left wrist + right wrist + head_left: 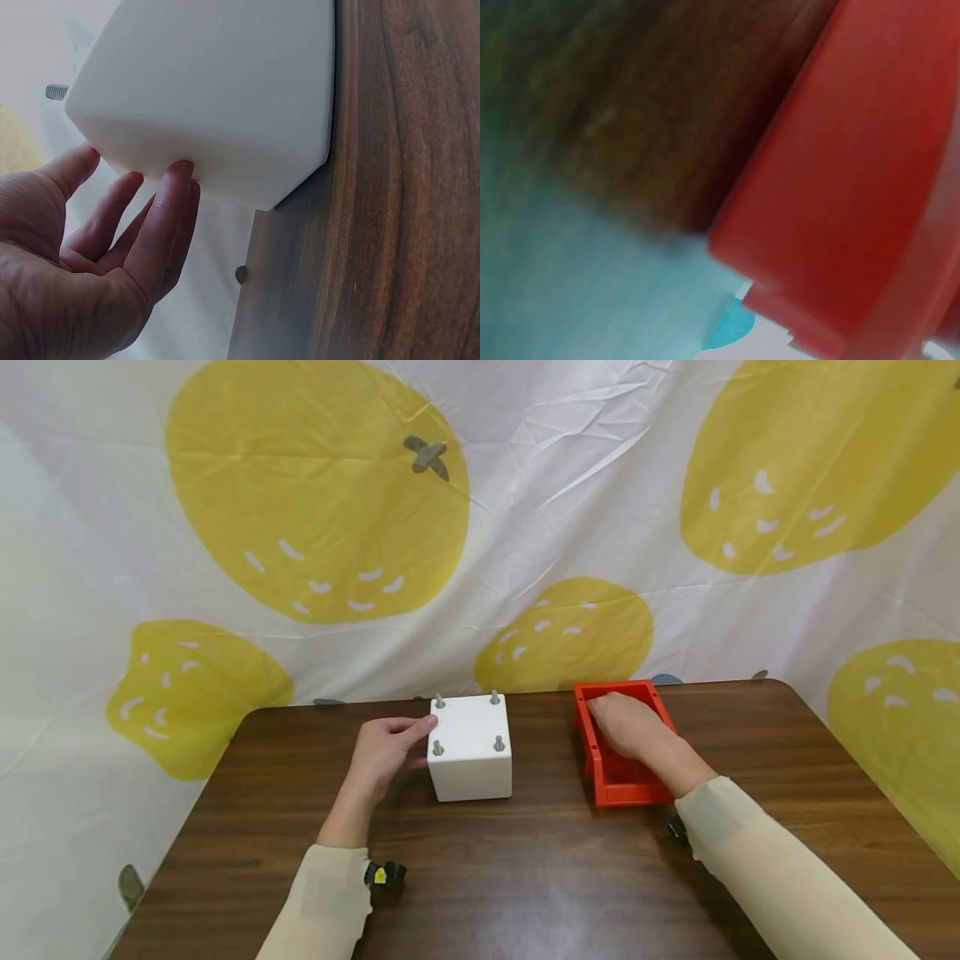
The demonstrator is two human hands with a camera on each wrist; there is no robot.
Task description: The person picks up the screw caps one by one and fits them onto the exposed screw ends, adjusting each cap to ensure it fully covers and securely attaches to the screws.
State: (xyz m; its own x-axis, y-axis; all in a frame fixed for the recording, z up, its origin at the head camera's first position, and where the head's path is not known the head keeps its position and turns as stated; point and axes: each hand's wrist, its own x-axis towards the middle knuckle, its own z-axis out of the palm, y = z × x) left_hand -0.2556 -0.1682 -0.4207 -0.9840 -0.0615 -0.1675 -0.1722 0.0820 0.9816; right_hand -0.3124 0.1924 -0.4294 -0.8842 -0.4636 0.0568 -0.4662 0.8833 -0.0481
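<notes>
A white block (469,727) with upright threaded bolts (498,743) near its top corners stands on the table. My left hand (385,745) touches its left side, thumb at the top edge; in the left wrist view the fingertips (178,171) rest against the white face without wrapping round it. To the right of the block is a red bin (634,794). My right hand (626,727) reaches down inside it, its fingers hidden. The right wrist view shows only the outside of the bin (840,165), so what the fingers touch cannot be seen.
The brown wooden table (525,877) carries both block and bin. Behind it hangs a white cloth (570,510) printed with yellow fruit, close to the table's far edge. Each wrist wears a small black camera (386,873).
</notes>
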